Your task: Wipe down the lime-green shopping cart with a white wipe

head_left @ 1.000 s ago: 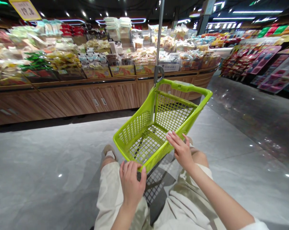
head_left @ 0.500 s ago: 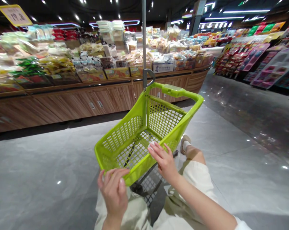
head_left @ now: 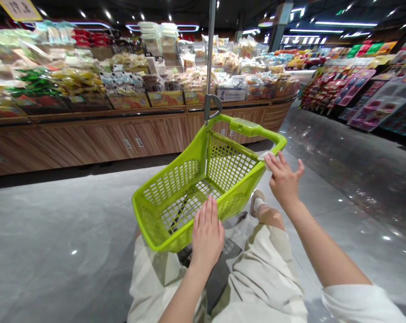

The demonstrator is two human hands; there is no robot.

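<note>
A lime-green plastic shopping cart stands before my knees, its mesh basket bare inside. My right hand presses a small white wipe against the basket's right rim, close to where it rises to the handle. The fingers lie over the wipe and partly cover it. Over the middle of the near rim, my left hand is held with fingers stretched out and together, holding nothing. Whether its palm touches the rim, I cannot tell.
A grey pole with a hook-shaped bracket rises at the cart's far corner. Behind it runs a wood-panelled display counter piled with packaged foods. Snack racks stand at the right, across the shiny tiled floor.
My right hand has slid the wipe along the rim, away from me and rightward toward the handle. My left hand has moved right from the front corner to the rim's middle, its fingers straightening.
</note>
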